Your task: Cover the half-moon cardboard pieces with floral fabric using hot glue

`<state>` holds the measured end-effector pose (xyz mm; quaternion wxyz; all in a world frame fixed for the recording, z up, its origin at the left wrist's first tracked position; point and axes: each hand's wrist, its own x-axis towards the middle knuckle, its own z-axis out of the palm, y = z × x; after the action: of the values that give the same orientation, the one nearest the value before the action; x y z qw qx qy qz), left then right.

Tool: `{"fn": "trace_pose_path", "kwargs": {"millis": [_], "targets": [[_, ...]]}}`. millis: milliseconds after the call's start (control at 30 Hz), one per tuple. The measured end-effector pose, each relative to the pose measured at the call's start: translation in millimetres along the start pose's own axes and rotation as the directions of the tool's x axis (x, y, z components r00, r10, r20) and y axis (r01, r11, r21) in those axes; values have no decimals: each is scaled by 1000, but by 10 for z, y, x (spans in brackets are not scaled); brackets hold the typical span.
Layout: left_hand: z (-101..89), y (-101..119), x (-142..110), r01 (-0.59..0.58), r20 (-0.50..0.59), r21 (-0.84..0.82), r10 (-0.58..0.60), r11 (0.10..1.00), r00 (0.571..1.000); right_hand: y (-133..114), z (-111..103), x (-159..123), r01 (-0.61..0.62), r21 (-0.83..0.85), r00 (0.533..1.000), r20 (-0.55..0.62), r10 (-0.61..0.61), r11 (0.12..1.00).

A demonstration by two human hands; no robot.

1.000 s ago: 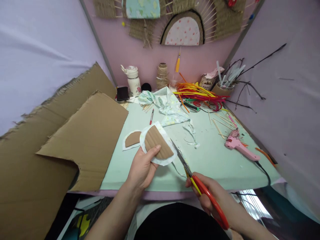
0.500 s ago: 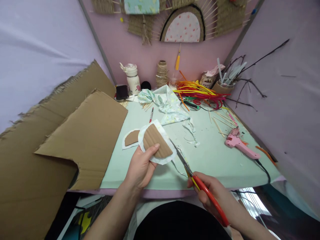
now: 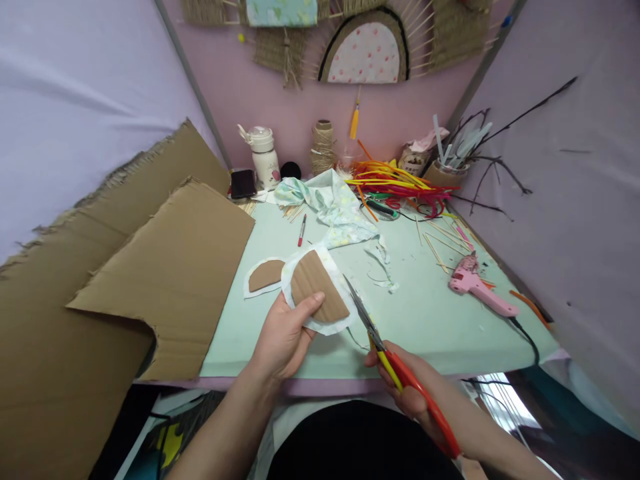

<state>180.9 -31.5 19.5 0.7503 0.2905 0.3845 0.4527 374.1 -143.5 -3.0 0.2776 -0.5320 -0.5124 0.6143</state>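
Note:
My left hand (image 3: 287,333) grips a half-round cardboard piece (image 3: 320,287) backed with white fabric, the thumb pressed on the cardboard. The fabric (image 3: 331,328) shows as a margin all round it. In my right hand (image 3: 410,383) are scissors (image 3: 395,367) with red and yellow handles, fingers wrapped round them. Their blades point up and left, beside the fabric's right edge, and look nearly closed. A smaller half-round cardboard piece (image 3: 266,275) on white fabric lies on the table just left of the held one. A thin fabric strip (image 3: 357,339) shows between the held piece and the scissors.
Large cardboard sheets (image 3: 165,267) lean over the table's left side. A pink glue gun (image 3: 480,287) with its cord lies at right. Crumpled patterned fabric (image 3: 335,210), a red pen (image 3: 303,230), fabric scraps (image 3: 384,267) and coloured pipe cleaners (image 3: 400,180) lie farther back.
My left hand has turned the held piece slightly and moved it a little right and down. The scissors have shifted slightly, with more of the yellow handle showing.

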Motion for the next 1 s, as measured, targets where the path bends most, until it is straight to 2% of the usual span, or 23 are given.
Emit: {"fn": "trace_pose_path", "kwargs": {"millis": [300, 567, 733, 1000], "targets": [[12, -17, -10, 19, 21, 9, -20, 1000, 1000, -46, 29, -4, -85, -14, 996, 23, 85, 996], [26, -1, -22, 14, 3, -21, -14, 1000, 1000, -116, 87, 50, -153, 158, 987, -15, 158, 975], [26, 3, -25, 10, 0, -25, -10, 1000, 1000, -63, 108, 80, -216, 250, 973, -21, 228, 944], [28, 10, -29, 7, -12, -21, -7, 1000, 1000, -62, 126, 96, -222, 181, 971, -47, 234, 958]]}}
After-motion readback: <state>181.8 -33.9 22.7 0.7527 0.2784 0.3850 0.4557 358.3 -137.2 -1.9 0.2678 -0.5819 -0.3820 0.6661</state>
